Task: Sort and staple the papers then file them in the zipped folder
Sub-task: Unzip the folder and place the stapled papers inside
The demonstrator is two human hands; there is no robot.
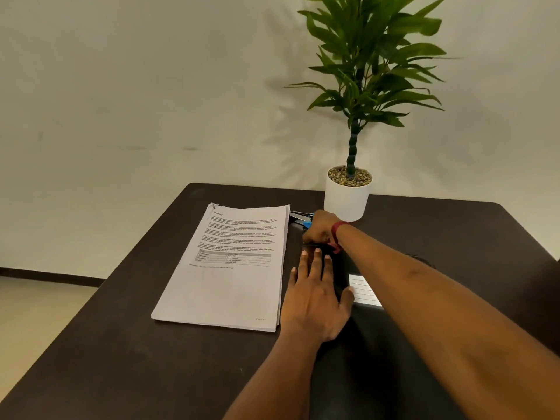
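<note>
Zipped folder (363, 344): black, lying flat on the right side of the dark counter (121, 344), its near end running out of view; it looks closed, so filing has not begun.
Left hand (315, 298): spread flat, fingers straight, pressing on the folder's left part just beside the papers.
Label (363, 291): white ruled card on the folder cover, between the two arms.
Papers (230, 268): one thick stack left of the folder, printed side up, with a staple at its far left corner; it appears sorted and bound.
Right hand (318, 227): fingers curled down on the folder's far corner, seemingly pinching the zip pull, which is hidden under them; a red band sits on the wrist.
Step in hand: probably opening the zip.
Doing it well: keep the flat hand bearing down so the folder cannot slide, and draw the pull along the edge in line with the teeth, slowing at the corners.
Stapler (300, 219): blue and black, just beyond the right hand.
Plant pot (347, 201): white, farthest back, near the wall.
</note>
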